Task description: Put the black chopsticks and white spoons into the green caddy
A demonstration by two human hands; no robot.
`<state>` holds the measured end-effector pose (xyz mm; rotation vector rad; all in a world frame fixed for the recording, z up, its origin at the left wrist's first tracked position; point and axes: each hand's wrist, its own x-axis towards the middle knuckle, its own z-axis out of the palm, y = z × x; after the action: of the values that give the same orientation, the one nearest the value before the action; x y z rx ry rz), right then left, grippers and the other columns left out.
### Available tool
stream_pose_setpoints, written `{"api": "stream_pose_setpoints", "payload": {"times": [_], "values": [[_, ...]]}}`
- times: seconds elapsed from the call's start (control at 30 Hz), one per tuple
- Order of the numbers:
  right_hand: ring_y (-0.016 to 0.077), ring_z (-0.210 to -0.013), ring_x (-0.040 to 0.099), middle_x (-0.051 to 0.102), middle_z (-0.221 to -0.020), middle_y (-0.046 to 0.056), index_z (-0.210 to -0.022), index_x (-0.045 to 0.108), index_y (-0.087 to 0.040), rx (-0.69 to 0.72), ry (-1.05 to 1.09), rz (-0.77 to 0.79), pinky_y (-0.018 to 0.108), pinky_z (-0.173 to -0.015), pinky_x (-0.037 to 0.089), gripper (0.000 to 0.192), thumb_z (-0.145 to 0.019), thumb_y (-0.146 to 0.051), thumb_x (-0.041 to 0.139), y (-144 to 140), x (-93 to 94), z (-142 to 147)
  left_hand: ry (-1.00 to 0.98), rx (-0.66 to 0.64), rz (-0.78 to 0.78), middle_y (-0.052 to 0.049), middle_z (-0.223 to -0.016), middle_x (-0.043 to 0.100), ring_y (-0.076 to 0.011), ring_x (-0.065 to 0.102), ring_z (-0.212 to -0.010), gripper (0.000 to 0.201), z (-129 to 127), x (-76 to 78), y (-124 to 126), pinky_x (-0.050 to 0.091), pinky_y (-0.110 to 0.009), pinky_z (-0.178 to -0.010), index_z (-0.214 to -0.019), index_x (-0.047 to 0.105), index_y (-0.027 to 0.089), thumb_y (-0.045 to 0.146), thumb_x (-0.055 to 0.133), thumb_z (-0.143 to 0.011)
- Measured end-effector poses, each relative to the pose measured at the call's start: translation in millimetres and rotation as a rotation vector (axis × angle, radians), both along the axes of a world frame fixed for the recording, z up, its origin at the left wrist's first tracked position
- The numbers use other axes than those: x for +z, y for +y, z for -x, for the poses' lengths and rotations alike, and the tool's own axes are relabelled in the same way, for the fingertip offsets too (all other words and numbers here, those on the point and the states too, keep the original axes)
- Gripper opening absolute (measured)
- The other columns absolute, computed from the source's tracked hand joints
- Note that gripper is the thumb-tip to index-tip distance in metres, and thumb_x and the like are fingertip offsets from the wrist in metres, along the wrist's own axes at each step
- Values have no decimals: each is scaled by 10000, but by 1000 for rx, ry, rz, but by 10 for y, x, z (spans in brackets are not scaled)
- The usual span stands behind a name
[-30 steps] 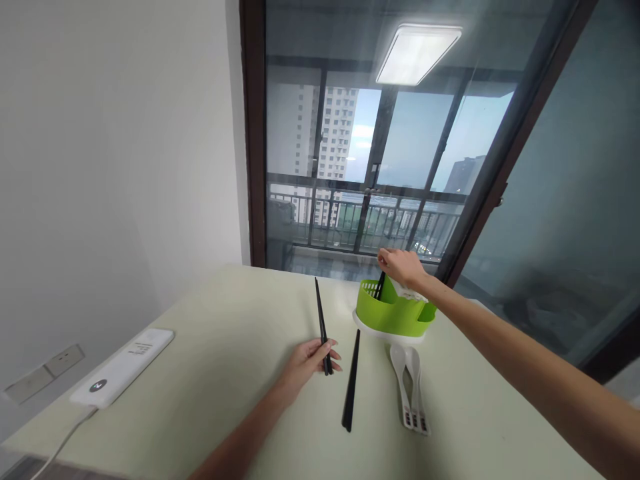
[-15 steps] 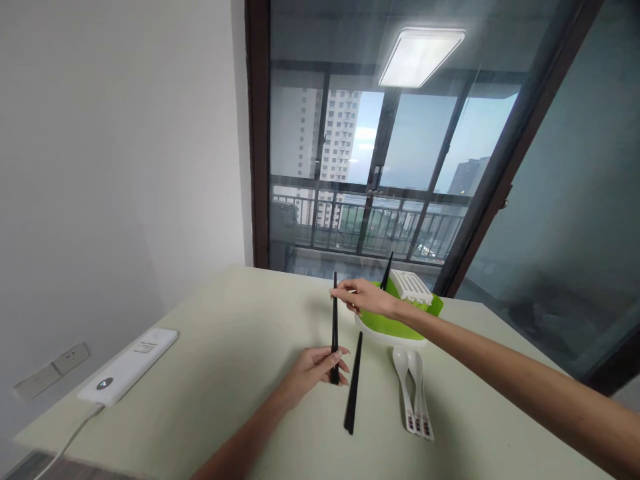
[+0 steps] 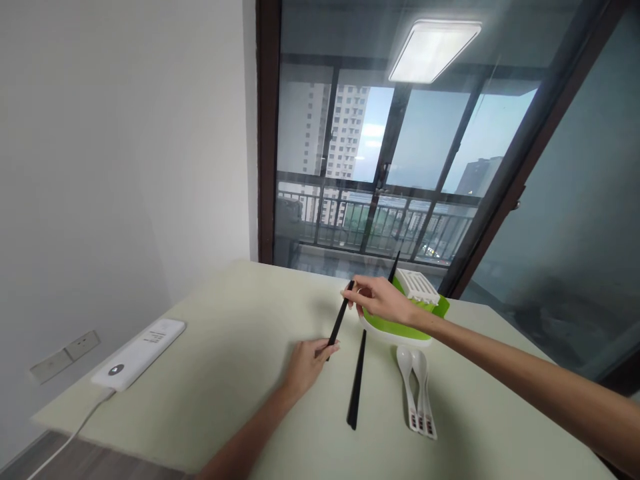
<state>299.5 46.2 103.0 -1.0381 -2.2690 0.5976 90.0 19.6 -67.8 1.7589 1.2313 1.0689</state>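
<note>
Black chopsticks (image 3: 339, 321) are held between my two hands above the table, slanting up to the right. My left hand (image 3: 306, 365) pinches their lower part, and my right hand (image 3: 383, 299) grips the upper end between thumb and fingers. I cannot tell how many sticks are in the grip. Just right of my left hand, another pair of black chopsticks (image 3: 357, 387) lies on the table. Behind my right hand stands a green and white utensil holder (image 3: 400, 331), partly hidden by that hand, with a black chopstick tip (image 3: 395, 265) rising beside its white slotted part (image 3: 419, 285).
Several white spoons (image 3: 414, 390) lie together right of the loose chopsticks. A white power bank (image 3: 143, 353) with a cable (image 3: 75, 430) sits at the left edge of the pale table (image 3: 240, 313). A glass door (image 3: 380, 133) stands beyond the far edge.
The held chopsticks have swung from nearly upright to a rightward slant. My right hand now grips closer to their top end, and my left hand has shifted slightly left and up.
</note>
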Motion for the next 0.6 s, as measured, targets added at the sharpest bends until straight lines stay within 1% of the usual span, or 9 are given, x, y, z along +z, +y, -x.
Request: {"api": "stream_pose_setpoints", "payload": {"times": [0.13, 0.2, 0.27, 0.3, 0.37, 0.43, 0.47, 0.53, 0.6], "values": [[154, -552, 659, 723, -653, 2, -807, 633, -217, 51, -49, -9, 248, -583, 450, 420, -974, -592, 544, -80, 40, -3, 38, -50, -33, 11, -996, 824, -208, 739, -877, 319, -1, -16, -1, 521, -256, -766, -1023, 822, 257, 483, 626, -915], [158, -586, 683, 738, -681, 5, -849, 653, -214, 85, -77, -24, 248, -601, 462, 410, -985, -582, 533, -110, 80, -6, 56, -69, -51, 10, -1018, 824, -218, 751, -896, 303, 1, -35, 1, 540, -269, -782, -1002, 822, 267, 485, 632, -914], [161, -606, 694, 741, -686, 7, -863, 659, -209, 94, -102, -63, 251, -616, 472, 410, -992, -576, 527, -111, 170, -52, 75, -62, -78, 4, -1045, 819, -231, 750, -939, 290, 9, -55, 3, 551, -292, -834, -1008, 814, 273, 493, 661, -895], [163, -612, 694, 741, -689, 11, -864, 659, -206, 76, -110, -94, 253, -616, 473, 415, -991, -579, 526, -95, 243, -100, 82, -47, -95, -4, -1088, 811, -242, 741, -991, 298, 14, -65, 5, 548, -310, -885, -1042, 802, 274, 495, 684, -879], [171, -613, 687, 747, -709, 26, -864, 654, -202, -16, -105, -170, 261, -597, 471, 436, -983, -600, 525, -28, 439, -249, 88, -2, -132, -33, -1217, 768, -259, 698, -1121, 366, 23, -85, 13, 516, -353, -997, -1158, 751, 270, 492, 699, -872], [175, -594, 676, 755, -733, 41, -871, 647, -201, -144, -69, -226, 270, -567, 468, 469, -963, -644, 522, 79, 679, -454, 86, 43, -166, -67, -1291, 722, -259, 659, -1185, 400, 27, -106, 24, 491, -388, -1045, -1237, 691, 255, 488, 648, -915], [177, -578, 670, 758, -739, 49, -873, 643, -201, -199, -47, -249, 275, -553, 471, 485, -955, -661, 516, 143, 798, -567, 84, 58, -181, -79, -1278, 716, -253, 657, -1174, 381, 27, -117, 32, 495, -397, -1037, -1233, 677, 247, 484, 606, -943], [184, -575, 674, 762, -748, 64, -837, 624, -206, -309, -43, -308, 285, -560, 483, 479, -922, -673, 557, 279, 1002, -791, 83, 74, -210, -86, -1193, 719, -242, 669, -1107, 325, 23, -135, 46, 516, -402, -994, -1152, 677, 239, 479, 546, -977], [191, -591, 689, 771, -767, 68, -807, 606, -215, -405, -93, -342, 284, -560, 478, 452, -927, -649, 555, 418, 1120, -991, 88, 80, -234, -80, -1110, 712, -237, 671, -1051, 292, 18, -145, 57, 528, -403, -958, -1063, 677, 236, 476, 529, -985]]}}
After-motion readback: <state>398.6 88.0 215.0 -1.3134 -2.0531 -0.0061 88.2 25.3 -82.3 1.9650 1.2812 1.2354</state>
